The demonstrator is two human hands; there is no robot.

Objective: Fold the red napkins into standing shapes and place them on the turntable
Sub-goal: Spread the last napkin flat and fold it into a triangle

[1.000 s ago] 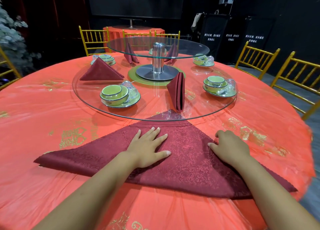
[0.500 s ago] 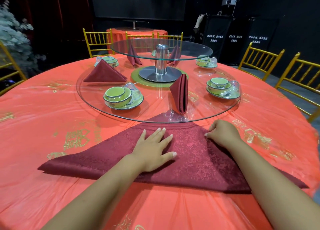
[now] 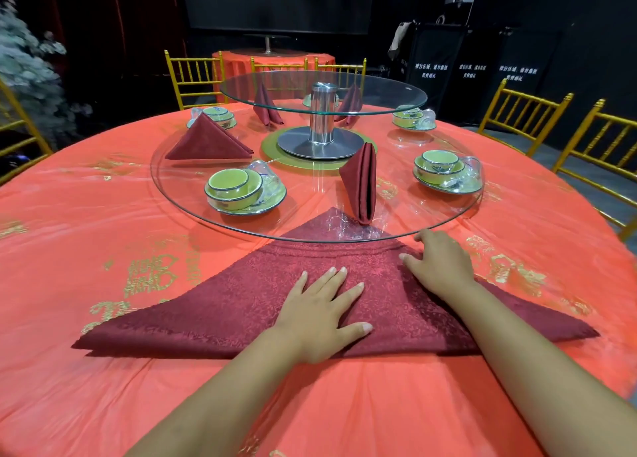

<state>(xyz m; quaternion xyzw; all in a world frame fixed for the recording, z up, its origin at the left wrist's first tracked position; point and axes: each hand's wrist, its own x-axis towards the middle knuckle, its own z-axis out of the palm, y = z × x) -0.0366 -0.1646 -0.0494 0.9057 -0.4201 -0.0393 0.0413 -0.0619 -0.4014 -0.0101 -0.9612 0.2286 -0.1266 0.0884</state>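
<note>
Round banquet table under an orange-red cloth (image 3: 103, 215) with gold motifs, in a dark room.

At the near edge, one dark red napkin (image 3: 224, 311) lies flat on the cloth, folded into a wide triangle. Its long edge faces the person, and its tip reaches under the glass turntable (image 3: 179, 194) and shows through the glass.

The left hand (image 3: 320, 315) lies palm down on the middle of the napkin, fingers spread, pressing it flat. The right hand (image 3: 441, 267) rests on the napkin's right sloping edge near the tip, fingers bent. Whether it pinches the cloth cannot be told.

On the turntable just beyond, a standing napkin (image 3: 360, 184) is upright near the front rim. A triangular napkin (image 3: 206, 142) sits further back on the left. Two more folded napkins (image 3: 265, 106) (image 3: 351, 103) stand at the far side, seen through a smaller upper glass tier (image 3: 379, 91). Green bowl settings (image 3: 238, 189) sit between them.

Judging by this, the task is well under way. Several napkins are already placed, while the one in hand has only its first flat fold. It has yet to be shaped, stood up and set on the glass. No other unfolded napkins can be seen.

Gold chairs (image 3: 524, 118) ring the table.
</note>
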